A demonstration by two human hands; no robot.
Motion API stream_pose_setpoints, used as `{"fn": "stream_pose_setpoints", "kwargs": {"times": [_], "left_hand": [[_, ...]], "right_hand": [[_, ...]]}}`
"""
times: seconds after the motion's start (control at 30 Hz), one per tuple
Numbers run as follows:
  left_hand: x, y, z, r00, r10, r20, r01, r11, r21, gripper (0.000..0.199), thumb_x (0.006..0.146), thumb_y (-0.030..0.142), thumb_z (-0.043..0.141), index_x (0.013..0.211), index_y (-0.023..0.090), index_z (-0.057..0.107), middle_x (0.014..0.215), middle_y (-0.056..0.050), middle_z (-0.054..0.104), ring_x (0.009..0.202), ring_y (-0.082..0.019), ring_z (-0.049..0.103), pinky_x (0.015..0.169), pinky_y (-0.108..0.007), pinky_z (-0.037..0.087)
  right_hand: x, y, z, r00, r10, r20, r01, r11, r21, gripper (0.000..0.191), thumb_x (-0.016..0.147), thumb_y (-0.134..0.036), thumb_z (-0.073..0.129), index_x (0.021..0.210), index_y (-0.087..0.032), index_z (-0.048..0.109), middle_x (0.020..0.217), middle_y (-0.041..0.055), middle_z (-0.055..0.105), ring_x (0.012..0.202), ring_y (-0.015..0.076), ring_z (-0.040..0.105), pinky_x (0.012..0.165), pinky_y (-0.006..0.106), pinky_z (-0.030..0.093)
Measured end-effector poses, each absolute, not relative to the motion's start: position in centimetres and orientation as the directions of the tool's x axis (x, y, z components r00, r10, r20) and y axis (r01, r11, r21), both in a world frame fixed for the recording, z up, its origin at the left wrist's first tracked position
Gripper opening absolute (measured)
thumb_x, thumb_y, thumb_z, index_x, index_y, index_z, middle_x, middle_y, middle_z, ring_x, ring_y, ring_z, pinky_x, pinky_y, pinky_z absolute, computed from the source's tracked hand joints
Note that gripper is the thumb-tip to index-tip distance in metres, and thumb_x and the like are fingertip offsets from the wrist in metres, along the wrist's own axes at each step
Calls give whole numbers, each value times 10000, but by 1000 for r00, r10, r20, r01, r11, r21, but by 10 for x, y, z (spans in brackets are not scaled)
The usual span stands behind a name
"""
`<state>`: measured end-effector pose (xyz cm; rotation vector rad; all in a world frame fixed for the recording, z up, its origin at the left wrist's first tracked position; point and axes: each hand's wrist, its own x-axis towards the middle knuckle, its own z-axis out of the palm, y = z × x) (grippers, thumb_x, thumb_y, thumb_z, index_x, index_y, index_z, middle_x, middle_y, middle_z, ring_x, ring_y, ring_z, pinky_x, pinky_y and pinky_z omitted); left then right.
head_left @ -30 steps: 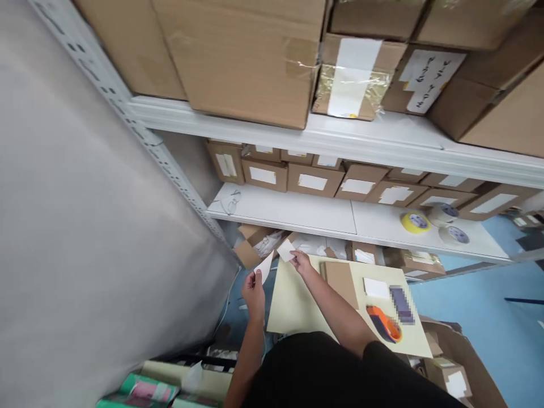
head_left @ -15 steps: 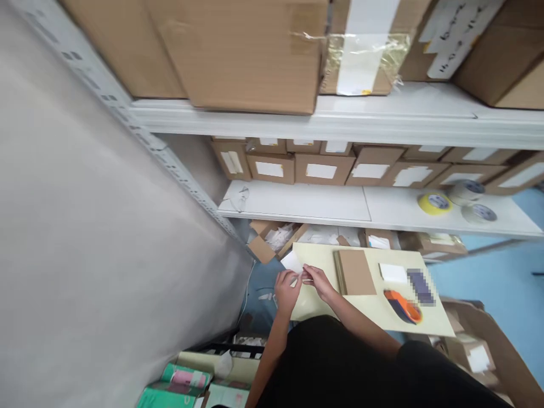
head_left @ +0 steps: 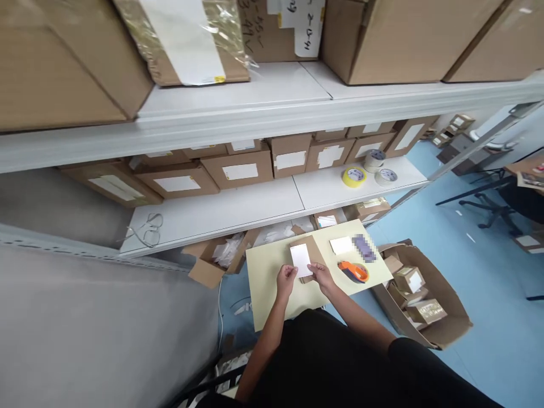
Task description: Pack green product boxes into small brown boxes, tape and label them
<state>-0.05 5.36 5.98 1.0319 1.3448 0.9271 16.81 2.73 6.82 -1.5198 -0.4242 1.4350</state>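
Observation:
A white paper label (head_left: 301,259) is pinched by its near corners between my two hands. My left hand (head_left: 287,280) closes on its left corner, and my right hand (head_left: 322,277) on its right one. The label is over a stack of flat brown cardboard (head_left: 317,253); whether it touches the cardboard I cannot tell. Right of the stack lie a white pad or stack of labels (head_left: 341,245) and an orange tape dispenser (head_left: 353,271). A blurred-out purple object (head_left: 364,248) is beside them. All rest on the pale yellow tabletop (head_left: 267,283).
Behind the table, a white shelf (head_left: 238,207) carries labelled boxes, glasses (head_left: 149,229) and tape rolls (head_left: 354,177). An open carton (head_left: 221,255) stands at the table's far left. On the floor at right, a large carton (head_left: 457,317) holds several packed boxes.
The label has gone from the table's left edge to above the cardboard stack, both hands moving with it. My view has turned to the right.

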Motion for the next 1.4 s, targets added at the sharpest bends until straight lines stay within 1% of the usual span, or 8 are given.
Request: {"fn": "stream_pose_setpoints", "kwargs": {"times": [0.23, 0.33, 0.43, 0.73, 0.97, 1.13, 1.33, 1.4], "left_hand": [[53, 49, 40, -129, 960, -248, 270, 274, 923, 210, 801, 387, 707, 734, 229, 585, 675, 13, 656, 655, -170, 635, 678, -282, 481], [73, 51, 36, -184, 958, -221, 394, 278, 876, 177, 834, 338, 653, 719, 245, 556, 662, 23, 638, 655, -173, 626, 680, -279, 464], [89, 55, 32, -229, 946, -231, 453, 313, 834, 176, 845, 304, 626, 704, 252, 534, 661, 21, 638, 667, -177, 632, 689, -278, 464], [114, 59, 25, -314, 906, -284, 562, 418, 714, 169, 868, 241, 603, 726, 251, 514, 717, 8, 671, 709, -176, 659, 712, -267, 468], [116, 69, 33, -341, 853, -396, 701, 511, 497, 145, 863, 268, 683, 802, 251, 553, 734, -17, 669, 779, -232, 692, 766, -319, 476], [101, 75, 41, -379, 827, -415, 771, 531, 353, 388, 794, 426, 775, 1097, 222, 642, 1214, -163, 665, 1020, -329, 706, 880, -433, 520], [114, 77, 33, 124, 953, -278, 854, 40, 518, 524, 904, 271, 602, 1428, 272, 608, 1618, -135, 465, 1545, -361, 337, 1227, -521, 327], [119, 72, 25, 155, 936, -315, 841, 42, 539, 625, 913, 334, 587, 1530, 255, 526, 1705, -117, 338, 1603, -387, 190, 1260, -582, 246]], "right_hand": [[208, 36, 42, 317, 874, -369, 180, -437, -881, 320, 828, -535, 690, 818, -223, 763, 850, 63, 780, 843, 263, 730, 726, 336, 554], [224, 48, 37, 295, 888, -352, 428, -453, -782, 295, 878, -367, 668, 1114, -221, 767, 788, 32, 766, 794, 238, 716, 720, 302, 516], [236, 59, 34, 267, 886, -379, 546, -463, -698, 558, 873, -231, 696, 1422, -213, 599, 794, 15, 761, 797, 220, 714, 701, 271, 467], [246, 72, 23, 171, 859, -482, 675, -459, -578, 576, 965, -200, 598, 1507, -239, 404, 979, 43, 783, 959, 227, 730, 739, 279, 442], [264, 86, 23, 161, 814, -559, 729, -479, -488, 574, 896, -445, 750, 1373, -212, 532, 1082, 170, 776, 1068, 318, 723, 831, 352, 474], [266, 80, 16, 186, 816, -548, 665, -515, -541, 503, 866, -484, 780, 1256, -214, 614, 1080, 185, 770, 1089, 334, 711, 880, 382, 479], [256, 60, 8, 210, 897, -389, 670, -422, -611, 402, 906, -376, 688, 1260, -186, 671, 1263, 199, 719, 1241, 335, 627, 963, 383, 488], [254, 51, 6, 205, 894, -398, 600, -436, -670, 373, 908, -326, 638, 1251, -188, 693, 1210, 165, 751, 1213, 312, 654, 972, 368, 497]]}}
